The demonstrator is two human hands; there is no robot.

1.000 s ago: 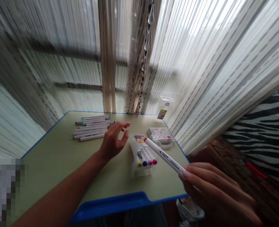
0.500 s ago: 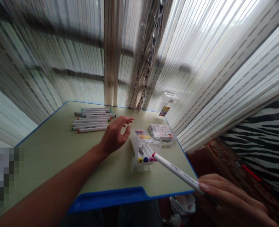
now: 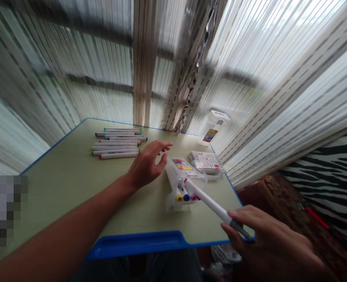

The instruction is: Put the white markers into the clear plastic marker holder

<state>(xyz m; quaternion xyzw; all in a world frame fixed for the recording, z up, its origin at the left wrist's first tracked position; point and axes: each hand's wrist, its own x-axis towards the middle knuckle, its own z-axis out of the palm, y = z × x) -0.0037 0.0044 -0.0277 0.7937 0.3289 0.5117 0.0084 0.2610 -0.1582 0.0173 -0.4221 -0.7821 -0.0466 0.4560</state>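
Observation:
My right hand [image 3: 267,239] grips a white marker [image 3: 210,199] near its grey end, and the marker's pink-ringed tip is at the mouth of a clear plastic case [image 3: 171,178]. Several markers lie inside that case, with yellow, blue and pink ends [image 3: 186,197] facing me. My left hand [image 3: 151,162] is just left of the case, fingers apart and slightly curled, holding nothing. Beyond it, several white markers [image 3: 117,149] with coloured ends are laid side by side on the table.
Behind the open case lies a flat clear box [image 3: 207,162] with a printed label. A translucent upright container [image 3: 214,127] stands at the table's back right corner. The pale table [image 3: 64,184] has a blue rim; striped curtains [image 3: 108,94] hang behind it. Below is a plastic bag [image 3: 224,254].
My right hand has moved left and up, bringing the marker's tip to the case opening. The left hand keeps its place beside the case. The camera view has shifted slightly.

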